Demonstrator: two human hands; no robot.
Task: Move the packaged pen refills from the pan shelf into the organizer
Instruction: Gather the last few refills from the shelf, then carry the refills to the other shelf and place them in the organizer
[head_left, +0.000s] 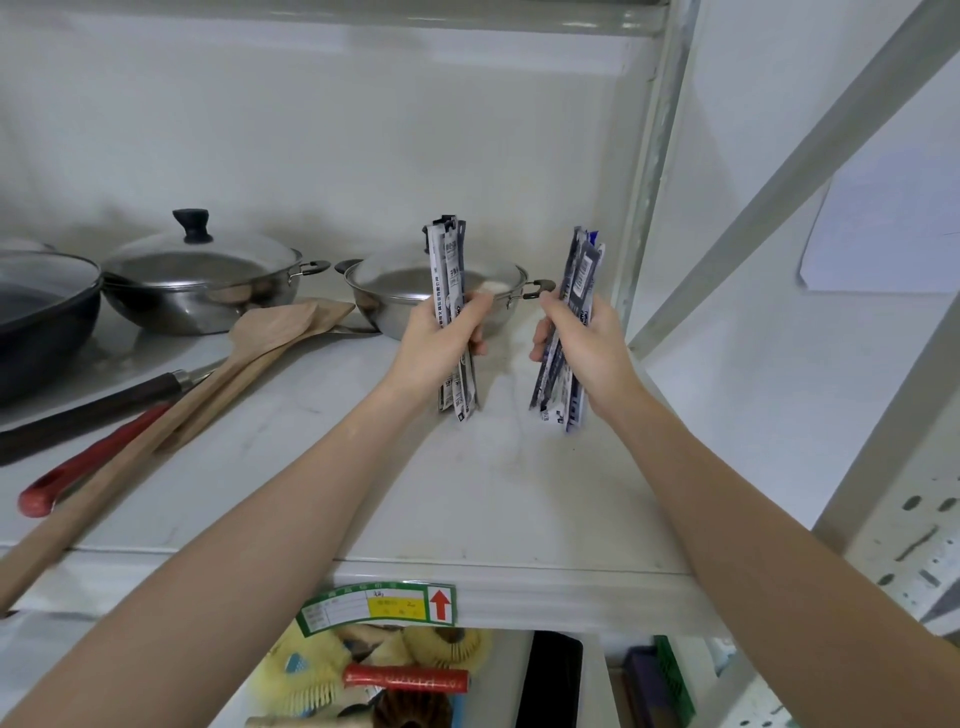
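Note:
My left hand (439, 343) grips an upright bundle of long, narrow pen refill packets (450, 270), white and dark printed, above the white pan shelf (467, 493). My right hand (587, 345) holds a second upright bundle of refill packets (583, 270), darker blue and white, a hand's width to the right. Both bundles hang just above the shelf surface, in front of a steel pot. No organizer is in view.
On the shelf stand a lidded steel pot (200, 280), a second steel pot (410, 291) and a dark pan (41, 322) at the left. Wooden spatulas (249, 353) and a red-handled utensil (88, 467) lie left. Shelf uprights (649, 171) stand right. Brushes (363, 670) fill the shelf below.

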